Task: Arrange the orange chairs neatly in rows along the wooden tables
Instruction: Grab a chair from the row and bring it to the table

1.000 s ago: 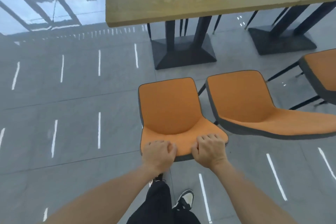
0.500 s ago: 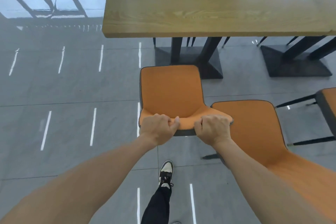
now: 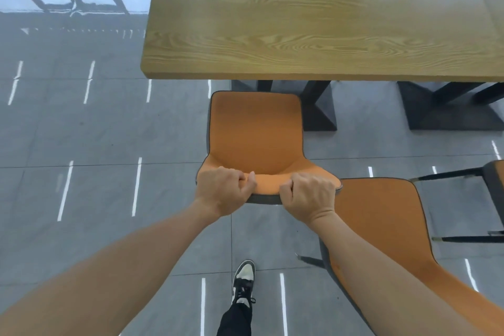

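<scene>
Orange chair (image 3: 256,131) sits facing the wooden table (image 3: 313,22), seat front just short of the table edge. My left hand (image 3: 221,191) and right hand (image 3: 308,196) are both curled tight over the top of its backrest. A second orange chair (image 3: 381,215) is just beside on the right, nearly touching. One shoe (image 3: 243,279) on the grey tile floor (image 3: 95,144).

A grey tiled floor (image 3: 81,131) shows short white streaks, perhaps reflected ceiling lights. One black-and-white sneaker (image 3: 243,279) is planted on it, below a black trouser leg (image 3: 235,320).
</scene>
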Motion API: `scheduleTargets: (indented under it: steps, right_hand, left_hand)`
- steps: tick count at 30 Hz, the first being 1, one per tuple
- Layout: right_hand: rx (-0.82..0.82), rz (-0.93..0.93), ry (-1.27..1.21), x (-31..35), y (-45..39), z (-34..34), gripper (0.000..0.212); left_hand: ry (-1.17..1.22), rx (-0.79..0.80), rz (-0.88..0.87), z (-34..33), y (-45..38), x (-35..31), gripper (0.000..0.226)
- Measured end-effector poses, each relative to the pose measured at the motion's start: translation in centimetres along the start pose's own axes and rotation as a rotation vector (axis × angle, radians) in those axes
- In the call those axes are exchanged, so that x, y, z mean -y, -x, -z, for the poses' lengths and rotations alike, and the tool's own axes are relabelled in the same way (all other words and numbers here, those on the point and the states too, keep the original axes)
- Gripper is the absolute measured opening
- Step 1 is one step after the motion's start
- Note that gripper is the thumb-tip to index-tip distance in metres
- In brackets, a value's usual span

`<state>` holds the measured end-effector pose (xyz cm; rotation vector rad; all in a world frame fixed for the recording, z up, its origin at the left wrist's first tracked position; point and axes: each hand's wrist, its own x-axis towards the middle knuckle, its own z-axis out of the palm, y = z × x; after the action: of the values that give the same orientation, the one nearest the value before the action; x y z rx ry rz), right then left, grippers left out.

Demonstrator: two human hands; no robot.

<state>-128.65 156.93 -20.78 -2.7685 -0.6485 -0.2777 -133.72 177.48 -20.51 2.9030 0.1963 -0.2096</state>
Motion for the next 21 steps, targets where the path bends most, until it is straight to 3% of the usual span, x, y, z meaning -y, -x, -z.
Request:
scheduleTargets:
  steps: [3, 6, 9, 14, 21]
  right_hand:
    - [0.098, -0.029, -0.005, -0.2, 0.1, 0.6, 0.039]
    - [0.339, -0.008, 0.07, -0.9, 0.0, 1.5, 0.047]
    - [0.571, -0.02, -0.022, -3.0, -0.4, 3.1, 0.057]
    - [0.603, -0.119, -0.144, -6.2, 3.1, 8.0, 0.04]
    - [0.684, -0.23, -0.017, -13.7, 12.2, 16.6, 0.052]
  left_hand:
    - [0.005, 0.036, 0.017, 0.3, 0.2, -0.4, 0.068]
    - [0.005, 0.071, 0.025, 0.9, 0.7, -1.2, 0.058]
    - [0.021, 0.108, 0.062, 1.3, 1.1, -2.5, 0.054]
    - [-0.002, 0.199, 0.062, 0.7, 2.4, -8.9, 0.071]
    - [0.057, 0.232, -0.032, 0.2, 6.9, -22.0, 0.077]
